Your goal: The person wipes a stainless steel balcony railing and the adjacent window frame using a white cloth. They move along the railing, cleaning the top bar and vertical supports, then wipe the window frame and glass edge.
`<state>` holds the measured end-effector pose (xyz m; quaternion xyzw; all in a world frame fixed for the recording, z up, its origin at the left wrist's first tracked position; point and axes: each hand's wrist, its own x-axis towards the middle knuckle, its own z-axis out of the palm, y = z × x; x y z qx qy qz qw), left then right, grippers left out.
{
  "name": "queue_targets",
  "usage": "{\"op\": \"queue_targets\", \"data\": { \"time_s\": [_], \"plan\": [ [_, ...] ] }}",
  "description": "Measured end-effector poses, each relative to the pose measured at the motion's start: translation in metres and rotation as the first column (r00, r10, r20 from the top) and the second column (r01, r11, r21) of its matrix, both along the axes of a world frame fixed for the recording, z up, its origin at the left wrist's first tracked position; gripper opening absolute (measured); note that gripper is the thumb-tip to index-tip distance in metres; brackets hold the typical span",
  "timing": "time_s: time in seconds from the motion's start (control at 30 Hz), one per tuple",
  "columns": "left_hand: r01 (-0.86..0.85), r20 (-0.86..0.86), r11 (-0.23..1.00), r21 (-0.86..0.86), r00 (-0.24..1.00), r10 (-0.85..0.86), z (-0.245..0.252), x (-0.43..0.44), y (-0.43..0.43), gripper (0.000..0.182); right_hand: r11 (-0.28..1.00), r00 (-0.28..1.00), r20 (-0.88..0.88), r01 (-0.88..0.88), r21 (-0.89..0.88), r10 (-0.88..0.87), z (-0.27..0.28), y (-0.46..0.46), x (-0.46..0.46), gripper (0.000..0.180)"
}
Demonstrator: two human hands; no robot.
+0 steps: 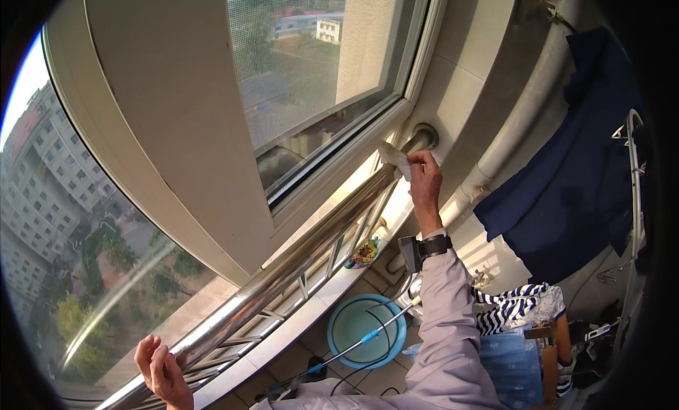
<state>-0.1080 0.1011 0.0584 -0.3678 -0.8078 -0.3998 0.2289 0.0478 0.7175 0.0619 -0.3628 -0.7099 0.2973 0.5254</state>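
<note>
A polished metal handrail (pixel 297 256) runs diagonally past the window, from the lower left up to a round wall flange (pixel 426 136). My right hand (pixel 425 182) pinches a crumpled whitish cloth (pixel 395 158), which lies over the rail close to its wall end. A black band with a dark device (pixel 419 250) sits on my right wrist. At the lower left, my left hand (pixel 162 373) is by the rail with fingers loosely bent and nothing visible in them. Whether it touches the metal I cannot tell. Thin metal bars (pixel 302 285) slant below the rail.
Behind the rail is a screened window (pixel 339 118) in a pale frame. A blue basin (pixel 366 330) stands on the tiled floor, with a blue-and-silver pole (pixel 350 347) across it. Right, dark blue cloth (pixel 557 187) hangs beside a pipe (pixel 509 123). A colourful pot (pixel 366 253) sits on the ledge.
</note>
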Motion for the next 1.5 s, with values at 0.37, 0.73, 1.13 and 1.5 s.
{"op": "queue_targets", "data": {
  "time_s": [0.37, 0.73, 1.13, 1.5],
  "plan": [
    [-0.060, 0.054, 0.998, 0.028, 0.997, 0.059, -0.008, 0.003, 0.000, 0.018, 0.958, 0.926, 0.375, -0.074, 0.277, -0.037, 0.004, 0.019, 0.002, 0.021],
    [-0.086, 0.025, 0.996, -0.031, 0.996, 0.087, -0.011, 0.001, 0.000, 0.019, 0.856, 0.745, 0.459, 0.297, 0.423, -0.485, -0.004, 0.151, -0.007, 0.019],
    [-0.075, -0.032, 0.996, -0.039, 0.997, 0.074, 0.000, 0.007, 0.014, 0.020, 0.881, 0.577, 0.733, -0.047, 0.471, -0.361, 0.018, 0.150, -0.025, 0.017],
    [0.001, -0.111, 0.999, -0.043, 0.994, -0.006, 0.015, 0.009, 0.021, 0.025, 0.858, 0.591, 0.720, -0.089, 0.506, -0.364, 0.012, 0.103, -0.049, 0.018]
  ]
}}
